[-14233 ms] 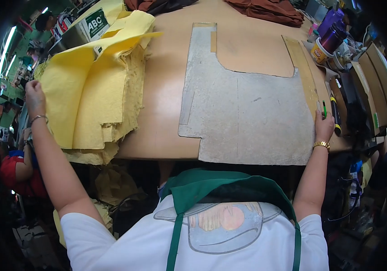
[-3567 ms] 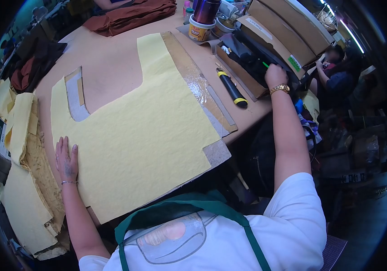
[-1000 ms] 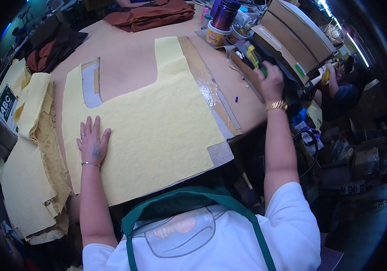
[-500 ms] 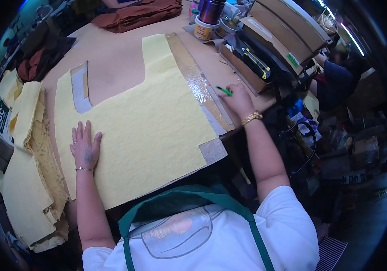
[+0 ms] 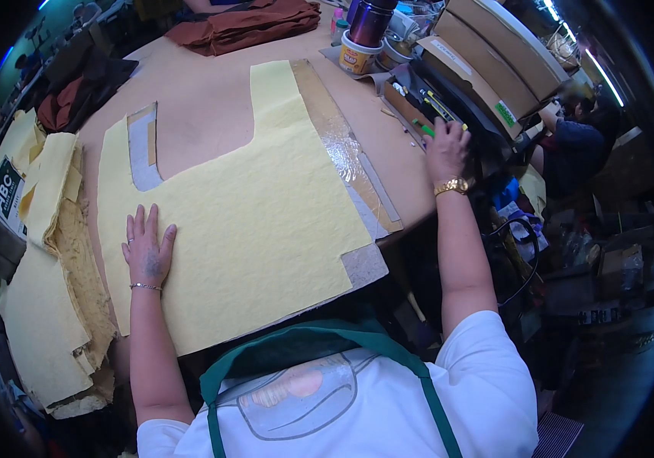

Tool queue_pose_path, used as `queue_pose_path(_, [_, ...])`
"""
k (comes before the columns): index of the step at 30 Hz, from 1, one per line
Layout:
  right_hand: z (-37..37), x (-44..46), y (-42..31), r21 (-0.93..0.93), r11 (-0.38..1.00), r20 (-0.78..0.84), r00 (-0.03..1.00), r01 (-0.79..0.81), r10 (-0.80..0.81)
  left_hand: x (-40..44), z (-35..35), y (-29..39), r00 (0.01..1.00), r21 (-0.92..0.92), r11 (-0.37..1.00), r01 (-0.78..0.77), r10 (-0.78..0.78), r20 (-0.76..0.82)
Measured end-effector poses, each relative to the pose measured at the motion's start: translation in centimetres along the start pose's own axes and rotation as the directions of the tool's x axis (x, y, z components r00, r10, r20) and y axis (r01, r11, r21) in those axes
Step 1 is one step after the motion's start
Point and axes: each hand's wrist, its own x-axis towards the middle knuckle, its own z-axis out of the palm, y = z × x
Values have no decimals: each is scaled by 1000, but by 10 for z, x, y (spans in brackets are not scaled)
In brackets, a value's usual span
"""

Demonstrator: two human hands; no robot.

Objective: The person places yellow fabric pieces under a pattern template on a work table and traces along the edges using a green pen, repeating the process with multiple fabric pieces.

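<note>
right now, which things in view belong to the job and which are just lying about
Job, it seems:
yellow sheet, under the left hand
grey board beneath it
green pen, in the right hand

Probably just lying about:
brown cloth
purple tumbler
cardboard boxes

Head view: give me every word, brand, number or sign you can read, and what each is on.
"ABC": on the green-and-white label at far left, beside the yellow stack.
Too blurred or small to read: the print on the tub, the cardboard boxes' white label and green sticker.
</note>
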Motion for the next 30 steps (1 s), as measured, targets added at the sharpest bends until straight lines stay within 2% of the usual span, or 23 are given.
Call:
queue_pose_path(1, [-4,-1,2,-27,998,7,998,-56,56,-1,1,-1,1000,-6,1000,3,-3,-2])
queue_pose_path(2, [5,2,14,-57,998,47,999,-5,8,-1,1,-1,1000,-11,1000,0,0,-4])
queue_pose_path(5, [29,14,44,-65,998,120,993,-5,13,3,3,-1,1000,-3,1000,-14,14,-4])
queue_pose_path(6, [35,17,51,-61,998,87,996,9,-4,2,3,-1,1000,2,1000,-13,13,-2])
queue_pose_path(10, [32,26,42,-92,995,285,957,-24,49,2,3,-1,1000,4,1000,-14,14,-9])
queue_pose_path(13, [26,14,35,-127,992,104,995,1,12,3,5,-3,1000,3,1000,-14,14,-13])
queue_pose_path(14, [20,10,30,-84,996,86,996,-7,15,3,5,-3,1000,3,1000,-17,17,-15])
queue_pose_path(17, [21,-8,21,97,981,-78,984,168,-161,2,6,-3,1000,6,1000,-16,17,-15])
queue_pose_path(18, [26,-14,21,132,968,-52,977,212,-207,2,6,-3,1000,5,1000,-14,14,-19])
queue_pose_path(21, [32,-28,9,238,956,84,977,173,-198,3,6,-4,1000,18,1000,-20,20,-12])
queue_pose_path(22, [35,-29,5,303,935,65,975,185,-214,3,6,-4,1000,15,1000,-15,16,-11])
queue_pose_path(25, [53,-22,-4,291,949,91,984,124,-156,4,5,-3,1000,10,1000,-21,21,-7])
queue_pose_path(26, [54,-17,-7,264,963,172,980,52,-100,3,6,-3,1000,6,1000,-22,22,-7])
queue_pose_path(30, [66,-2,-10,281,959,256,961,30,-105,3,5,-4,1000,2,1000,-13,14,-7])
